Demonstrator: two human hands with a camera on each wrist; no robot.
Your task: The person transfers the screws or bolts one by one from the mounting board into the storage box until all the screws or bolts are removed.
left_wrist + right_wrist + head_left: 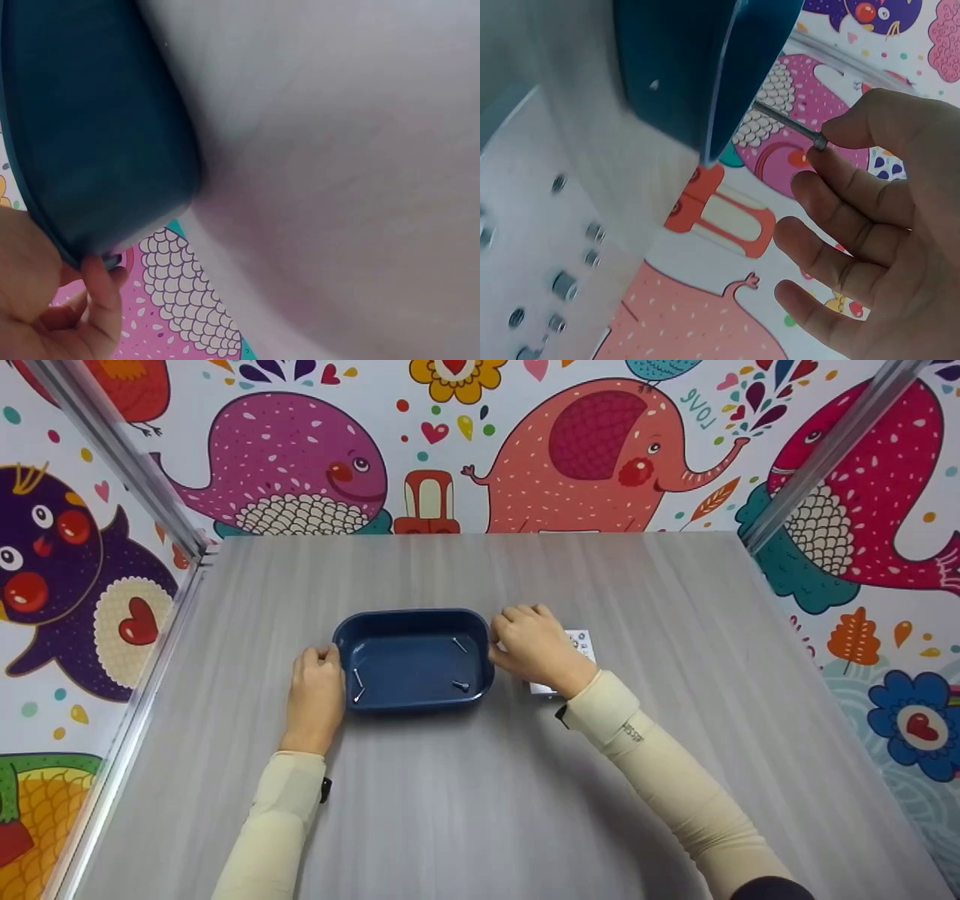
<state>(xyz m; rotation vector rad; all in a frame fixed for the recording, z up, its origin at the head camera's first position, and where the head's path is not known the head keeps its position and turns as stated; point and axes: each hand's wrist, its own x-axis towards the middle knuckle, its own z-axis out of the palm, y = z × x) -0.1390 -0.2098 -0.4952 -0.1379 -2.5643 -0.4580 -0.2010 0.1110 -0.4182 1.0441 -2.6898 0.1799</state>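
Note:
A dark blue rectangular tray [412, 667] sits mid-table with several small metal screws [460, 685] on its floor. At its left end, my left hand [313, 694] grips the rim with curled fingers. The left wrist view shows those fingers [101, 296] at the tray's corner; a small dark piece by the fingertips is too unclear to name. Beside the tray's right end, my right hand [540, 649] pinches a metal screw [787, 124] by its head between thumb and forefinger. The screw's shank points toward the tray wall. The other right fingers are spread and loosely bent.
A white board [541, 688] with small metal parts lies right of the tray, partly under my right hand and wrist. Metal rails [112, 802] edge the table [450, 810], and printed cartoon walls [442, 427] stand at the back and sides.

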